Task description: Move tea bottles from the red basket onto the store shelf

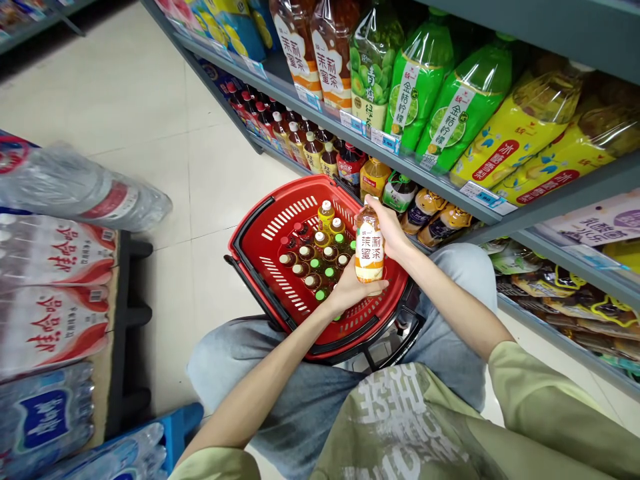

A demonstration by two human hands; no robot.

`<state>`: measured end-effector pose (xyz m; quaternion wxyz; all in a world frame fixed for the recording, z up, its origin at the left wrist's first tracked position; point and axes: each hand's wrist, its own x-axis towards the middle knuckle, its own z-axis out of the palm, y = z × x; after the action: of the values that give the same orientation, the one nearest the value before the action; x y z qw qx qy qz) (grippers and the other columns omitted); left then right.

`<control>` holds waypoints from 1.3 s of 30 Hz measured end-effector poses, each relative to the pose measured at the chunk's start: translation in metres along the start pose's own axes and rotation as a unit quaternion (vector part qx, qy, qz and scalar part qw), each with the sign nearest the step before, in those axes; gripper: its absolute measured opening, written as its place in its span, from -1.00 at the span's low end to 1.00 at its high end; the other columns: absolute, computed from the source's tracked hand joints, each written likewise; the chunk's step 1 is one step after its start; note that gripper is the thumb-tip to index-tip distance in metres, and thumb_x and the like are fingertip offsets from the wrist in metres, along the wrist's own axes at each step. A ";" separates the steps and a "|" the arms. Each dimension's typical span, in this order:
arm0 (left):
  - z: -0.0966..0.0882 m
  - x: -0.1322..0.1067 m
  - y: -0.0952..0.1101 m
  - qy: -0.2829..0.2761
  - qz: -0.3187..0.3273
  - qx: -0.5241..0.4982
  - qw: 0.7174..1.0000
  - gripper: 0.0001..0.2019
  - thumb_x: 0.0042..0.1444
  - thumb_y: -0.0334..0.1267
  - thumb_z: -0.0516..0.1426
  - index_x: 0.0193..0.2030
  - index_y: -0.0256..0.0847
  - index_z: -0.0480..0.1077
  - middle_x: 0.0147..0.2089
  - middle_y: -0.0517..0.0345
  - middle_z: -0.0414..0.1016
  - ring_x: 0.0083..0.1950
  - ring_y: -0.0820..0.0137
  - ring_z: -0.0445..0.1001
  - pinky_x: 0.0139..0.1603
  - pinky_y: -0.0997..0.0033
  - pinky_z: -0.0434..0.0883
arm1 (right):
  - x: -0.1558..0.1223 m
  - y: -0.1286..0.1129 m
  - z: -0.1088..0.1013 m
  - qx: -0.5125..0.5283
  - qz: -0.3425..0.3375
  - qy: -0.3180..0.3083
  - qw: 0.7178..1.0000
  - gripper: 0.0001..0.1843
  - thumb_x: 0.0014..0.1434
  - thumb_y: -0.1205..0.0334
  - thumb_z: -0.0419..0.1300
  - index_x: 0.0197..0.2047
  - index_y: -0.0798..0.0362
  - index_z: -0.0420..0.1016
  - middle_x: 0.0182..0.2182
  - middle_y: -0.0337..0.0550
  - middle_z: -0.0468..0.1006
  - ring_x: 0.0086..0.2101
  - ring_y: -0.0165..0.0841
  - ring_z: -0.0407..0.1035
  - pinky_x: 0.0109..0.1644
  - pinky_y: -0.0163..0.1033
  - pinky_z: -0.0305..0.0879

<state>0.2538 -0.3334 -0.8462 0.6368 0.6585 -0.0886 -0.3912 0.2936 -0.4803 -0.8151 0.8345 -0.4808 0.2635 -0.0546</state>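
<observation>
A tea bottle (370,248) with a white and orange label is held upright over the right side of a red shopping basket (253,293), label facing me. My right hand (386,227) is closed round its neck and upper part. Down at the base, my left hand (353,288) grips it from below, the thumb across the lower front. Inside the basket several small drink bottles (315,264) stand close together, with white, green and red caps. Part of the basket's right side is hidden behind the held bottle and my hands.
Large drink bottles (420,80) line the shelf (425,163) ahead, with smaller bottles (313,147) on the level below. To the left stand shrink-wrapped water packs (60,327) on a dark pallet (127,320). My bent legs (240,353) flank the basket on the tiled floor (200,193).
</observation>
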 end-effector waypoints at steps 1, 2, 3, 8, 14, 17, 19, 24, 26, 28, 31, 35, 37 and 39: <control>0.000 0.000 0.000 0.002 0.003 0.001 1.000 -0.26 -0.24 -0.25 0.48 0.08 -0.24 0.27 0.02 -0.01 0.52 0.00 0.25 0.51 0.14 0.13 0.45 | 0.000 0.000 0.000 -0.002 -0.001 0.002 1.000 -0.48 0.06 -0.31 0.32 -0.44 0.01 0.43 -0.58 -0.25 0.50 -0.58 -0.38 0.40 -0.49 -0.27 0.37; 0.000 0.000 0.000 0.001 0.005 0.001 1.000 -0.28 -0.22 -0.24 0.48 0.08 -0.23 0.27 0.01 0.00 0.53 -0.01 0.25 0.51 0.13 0.12 0.45 | 0.000 0.001 0.000 -0.003 -0.003 0.004 1.000 -0.48 0.06 -0.31 0.33 -0.44 0.01 0.43 -0.58 -0.26 0.50 -0.58 -0.38 0.40 -0.49 -0.27 0.36; 0.000 0.000 -0.001 -0.004 0.005 0.000 1.000 -0.29 -0.19 -0.22 0.47 0.09 -0.23 0.28 0.00 0.01 0.54 -0.01 0.25 0.52 0.12 0.12 0.46 | 0.000 0.001 0.000 -0.004 -0.005 0.006 1.000 -0.48 0.06 -0.31 0.33 -0.44 0.01 0.42 -0.58 -0.26 0.50 -0.58 -0.38 0.40 -0.49 -0.28 0.36; -0.003 -0.001 -0.002 -0.009 -0.004 0.006 1.000 -0.36 -0.06 -0.13 0.41 0.14 -0.22 0.32 0.05 -0.02 0.57 0.02 0.22 0.54 0.13 0.14 0.46 | -0.002 0.001 0.001 -0.001 -0.008 0.011 1.000 -0.48 0.04 -0.31 0.35 -0.44 0.01 0.41 -0.59 -0.28 0.49 -0.58 -0.39 0.38 -0.48 -0.28 0.35; -0.006 -0.003 0.001 -0.015 -0.023 -0.036 0.999 -0.37 0.13 0.00 0.29 0.29 -0.15 0.29 0.22 -0.06 0.52 0.18 0.13 0.50 0.26 0.07 0.38 | -0.002 0.001 0.001 -0.004 -0.015 0.021 1.000 -0.49 0.01 -0.29 0.36 -0.43 0.00 0.41 -0.57 -0.30 0.49 -0.55 -0.39 0.40 -0.43 -0.29 0.36; -0.006 -0.001 -0.002 -0.012 -0.029 -0.068 0.997 -0.40 0.18 0.04 0.24 0.29 -0.15 0.31 0.23 -0.07 0.52 0.23 0.10 0.47 0.31 0.04 0.33 | 0.000 0.003 -0.001 -0.012 -0.019 0.020 1.000 -0.49 0.02 -0.30 0.35 -0.42 0.00 0.42 -0.56 -0.29 0.51 -0.52 -0.38 0.41 -0.41 -0.29 0.37; -0.007 0.000 -0.006 -0.015 -0.027 -0.091 0.995 -0.43 0.20 0.04 0.22 0.28 -0.15 0.33 0.25 -0.07 0.50 0.25 0.10 0.46 0.33 0.05 0.32 | 0.000 0.003 -0.001 -0.012 -0.019 0.018 1.000 -0.49 0.01 -0.30 0.35 -0.42 0.00 0.42 -0.55 -0.29 0.52 -0.52 -0.38 0.42 -0.42 -0.29 0.37; -0.011 0.003 -0.013 -0.043 -0.037 -0.117 0.992 -0.42 0.17 -0.01 0.20 0.31 -0.12 0.29 0.24 -0.04 0.50 0.21 0.08 0.48 0.29 -0.02 0.34 | -0.001 0.000 -0.001 0.000 0.008 0.027 1.000 -0.50 0.01 -0.28 0.37 -0.43 0.00 0.40 -0.58 -0.29 0.49 -0.55 -0.38 0.40 -0.46 -0.28 0.36; -0.013 0.003 -0.015 -0.058 -0.045 -0.111 0.991 -0.41 0.14 -0.07 0.20 0.31 -0.11 0.28 0.24 -0.02 0.49 0.21 0.08 0.47 0.29 -0.05 0.34 | -0.001 -0.002 -0.001 0.004 0.019 0.024 1.000 -0.50 0.02 -0.27 0.37 -0.44 0.00 0.40 -0.59 -0.28 0.49 -0.57 -0.39 0.39 -0.48 -0.29 0.36; -0.015 0.002 -0.016 -0.076 -0.042 -0.104 0.991 -0.39 0.10 -0.14 0.19 0.31 -0.12 0.26 0.26 -0.02 0.46 0.24 0.07 0.44 0.31 -0.06 0.32 | 0.000 -0.003 -0.002 0.007 0.027 0.019 0.999 -0.50 0.02 -0.26 0.38 -0.43 0.00 0.41 -0.58 -0.27 0.50 -0.58 -0.39 0.38 -0.50 -0.29 0.35; -0.016 0.002 -0.014 -0.096 -0.030 -0.076 0.992 -0.32 0.02 -0.23 0.19 0.34 -0.15 0.23 0.30 -0.04 0.42 0.30 0.06 0.37 0.36 -0.06 0.26 | 0.001 -0.002 -0.004 0.012 0.031 0.010 0.999 -0.49 0.01 -0.28 0.38 -0.43 0.01 0.42 -0.56 -0.25 0.52 -0.57 -0.38 0.40 -0.52 -0.28 0.35; -0.015 0.000 -0.007 -0.104 -0.010 -0.032 0.994 -0.24 -0.12 -0.32 0.22 0.31 -0.19 0.23 0.32 -0.06 0.37 0.34 0.04 0.31 0.38 -0.02 0.23 | 0.000 -0.003 -0.005 0.013 0.034 0.002 0.999 -0.48 0.00 -0.30 0.37 -0.43 0.00 0.41 -0.56 -0.26 0.51 -0.56 -0.37 0.41 -0.52 -0.28 0.35; -0.013 -0.001 -0.003 -0.107 -0.001 -0.020 0.994 -0.25 -0.17 -0.36 0.24 0.27 -0.21 0.24 0.27 -0.05 0.40 0.28 0.07 0.36 0.34 0.02 0.27 | -0.002 -0.004 -0.004 0.010 0.033 0.006 0.999 -0.48 0.01 -0.30 0.37 -0.43 0.00 0.40 -0.58 -0.27 0.50 -0.57 -0.37 0.40 -0.52 -0.28 0.35; -0.010 -0.001 0.000 -0.104 -0.002 -0.008 0.995 -0.26 -0.20 -0.37 0.27 0.22 -0.23 0.25 0.13 -0.04 0.49 0.15 0.11 0.45 0.25 0.03 0.35 | -0.003 -0.004 -0.003 0.008 0.027 0.011 1.000 -0.48 0.02 -0.31 0.36 -0.44 0.00 0.40 -0.60 -0.29 0.47 -0.58 -0.38 0.38 -0.51 -0.29 0.35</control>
<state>0.2589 -0.3248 -0.8471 0.6289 0.6088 -0.1500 -0.4597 0.2906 -0.4841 -0.8119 0.8367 -0.4659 0.2850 -0.0395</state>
